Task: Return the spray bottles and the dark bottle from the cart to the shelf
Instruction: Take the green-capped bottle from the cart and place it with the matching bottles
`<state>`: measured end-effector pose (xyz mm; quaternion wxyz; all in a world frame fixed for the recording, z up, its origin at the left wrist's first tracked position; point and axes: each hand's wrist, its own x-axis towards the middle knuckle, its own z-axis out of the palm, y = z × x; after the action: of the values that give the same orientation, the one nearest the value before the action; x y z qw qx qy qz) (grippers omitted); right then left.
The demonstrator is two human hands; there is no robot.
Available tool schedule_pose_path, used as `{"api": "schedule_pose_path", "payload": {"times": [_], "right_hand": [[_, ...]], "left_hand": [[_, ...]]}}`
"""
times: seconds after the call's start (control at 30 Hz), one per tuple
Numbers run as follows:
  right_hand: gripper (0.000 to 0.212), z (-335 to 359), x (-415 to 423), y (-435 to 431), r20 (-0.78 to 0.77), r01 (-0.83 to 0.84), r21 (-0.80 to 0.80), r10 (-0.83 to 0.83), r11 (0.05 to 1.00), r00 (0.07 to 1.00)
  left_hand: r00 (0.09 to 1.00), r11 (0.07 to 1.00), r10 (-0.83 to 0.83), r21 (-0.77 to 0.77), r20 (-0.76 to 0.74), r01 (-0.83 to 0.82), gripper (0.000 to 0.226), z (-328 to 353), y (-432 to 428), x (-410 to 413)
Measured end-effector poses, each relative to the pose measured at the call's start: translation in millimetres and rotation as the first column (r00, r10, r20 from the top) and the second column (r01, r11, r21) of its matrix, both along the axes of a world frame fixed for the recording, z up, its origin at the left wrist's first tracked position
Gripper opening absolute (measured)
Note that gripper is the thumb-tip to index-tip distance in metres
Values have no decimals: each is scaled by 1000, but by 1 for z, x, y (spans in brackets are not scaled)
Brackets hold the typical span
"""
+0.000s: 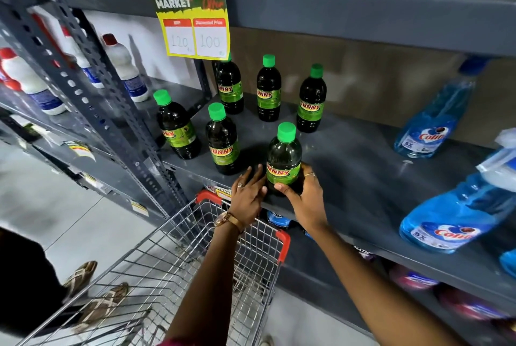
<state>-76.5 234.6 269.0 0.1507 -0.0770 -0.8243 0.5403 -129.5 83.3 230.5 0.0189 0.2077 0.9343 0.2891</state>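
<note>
Dark bottle [284,160], green cap, green "SUNNY" label, stands upright at the front edge of the grey shelf [363,167]. Right hand [304,192] is wrapped round its lower part: thumb across the front below the label, fingers [308,171] curled round the right side and closed on the bottle. Ring visible on 1 finger. Left hand [248,195] lies flat beside the bottle's left side at the base, fingers extended and together, not closed on anything; whether the fingertips touch the bottle cannot be told. Watch on the left wrist.

5 more bottles of the same kind [223,139] stand upright further back and to the left on the same shelf, each apart from the others. At the shelf's right end, 2 blue spray bottles [431,125] labelled "Colin" stand well apart from the dark bottles; part of a 3rd shows at the right edge.

Wire cart [195,256] with red corner trim sits below the shelf edge, under the left forearm; the part of its basket in view is empty. Yellow-green price sign [195,19] reading 120 and 100 hangs from the shelf above. White bottles with red caps [125,72] stand in the bay to the left. A 2nd person's sandalled feet [95,295] show on the floor at lower left.
</note>
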Motion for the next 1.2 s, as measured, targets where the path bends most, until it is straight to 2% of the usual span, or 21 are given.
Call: {"api": "schedule_pose_path", "payload": {"times": [0.17, 0.37, 0.7, 0.9, 1.2], "right_hand": [[64, -2, 1, -3, -17, 0, 15, 0, 1000, 1000], [65, -3, 2, -5, -18, 9, 31, -8, 999, 1000], [64, -3, 1, -4, 0, -5, 15, 5, 1000, 1000], [64, -2, -4, -13, -3, -39, 23, 39, 999, 999], [63, -5, 2, -14, -7, 13, 15, -13, 1000, 1000]], "left_hand": [[994, 995, 31, -90, -109, -41, 51, -8, 1, 1], [985, 973, -56, -228, -164, 17, 53, -8, -7, -3], [987, 988, -21, -152, -161, -4, 57, -7, -4, -1], [988, 988, -7, -155, -157, -18, 51, -8, -14, -4], [989, 991, -32, -132, -146, 13, 49, -13, -8, -3]]}}
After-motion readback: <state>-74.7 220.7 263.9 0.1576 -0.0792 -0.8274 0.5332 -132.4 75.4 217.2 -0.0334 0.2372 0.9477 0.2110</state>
